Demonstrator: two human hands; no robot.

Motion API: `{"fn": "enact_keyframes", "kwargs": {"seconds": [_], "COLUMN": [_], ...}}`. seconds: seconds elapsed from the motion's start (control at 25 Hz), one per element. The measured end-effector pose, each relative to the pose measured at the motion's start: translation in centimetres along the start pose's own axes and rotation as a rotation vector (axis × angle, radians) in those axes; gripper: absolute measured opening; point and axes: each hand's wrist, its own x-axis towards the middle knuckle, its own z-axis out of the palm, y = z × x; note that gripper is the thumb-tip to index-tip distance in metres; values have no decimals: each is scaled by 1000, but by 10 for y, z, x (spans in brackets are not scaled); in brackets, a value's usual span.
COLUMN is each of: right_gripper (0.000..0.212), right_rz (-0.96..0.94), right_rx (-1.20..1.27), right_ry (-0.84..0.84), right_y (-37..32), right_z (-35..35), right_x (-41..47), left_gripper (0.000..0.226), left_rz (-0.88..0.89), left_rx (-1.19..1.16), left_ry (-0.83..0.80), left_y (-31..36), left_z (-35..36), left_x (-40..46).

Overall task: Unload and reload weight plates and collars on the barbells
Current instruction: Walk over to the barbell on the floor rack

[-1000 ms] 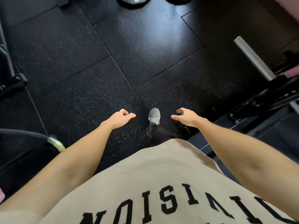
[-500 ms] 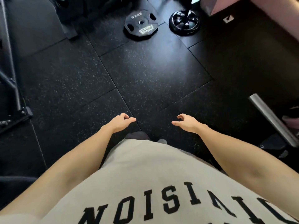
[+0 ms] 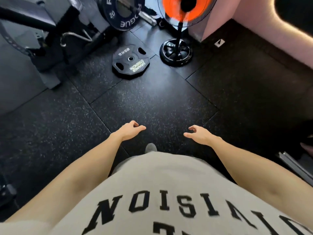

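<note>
A black 25 kg weight plate [image 3: 130, 61] lies flat on the rubber floor ahead of me. Behind it a black 20 kg bumper plate [image 3: 122, 12] stands upright on a barbell whose steel sleeve end [image 3: 148, 18] pokes out to its right. My left hand [image 3: 130, 130] and my right hand [image 3: 199, 134] hang in front of my body, both empty, fingers loosely curled and apart, well short of the plates. Another steel bar [image 3: 295, 165] shows at the right edge.
A standing fan with orange blades [image 3: 184, 9] rests on a round black base [image 3: 176, 52] right of the flat plate. A dark bench and rack frame [image 3: 50, 31] fills the upper left. A pink wall [image 3: 264, 31] runs along the right. My grey shoe [image 3: 150, 147] shows below the hands.
The view has moved forward and tilted up: the flat plate and fan base are closer, and the bumper plate and fan blades have come into sight. Both hands stay empty.
</note>
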Motion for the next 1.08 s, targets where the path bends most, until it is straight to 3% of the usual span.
{"fn": "enact_keyframes", "kwargs": {"seconds": [0.32, 0.6, 0.88, 1.08], "right_gripper": [68, 67, 66, 68], "right_rz": [28, 89, 302, 534], "right_rx": [140, 230, 577, 879], "right_ry": [88, 135, 319, 481], "right_y": [-87, -98, -58, -19], "right_z": [-116, -243, -330, -321], "right_x": [111, 215, 230, 199], "left_gripper": [74, 83, 63, 62], "left_rz": [115, 216, 422, 630], "left_rx": [124, 258, 528, 837], "left_ry": [-26, -43, -161, -344], "left_y": [112, 258, 431, 547], "left_z": [-157, -231, -238, -194], "left_x": [140, 258, 352, 390]}}
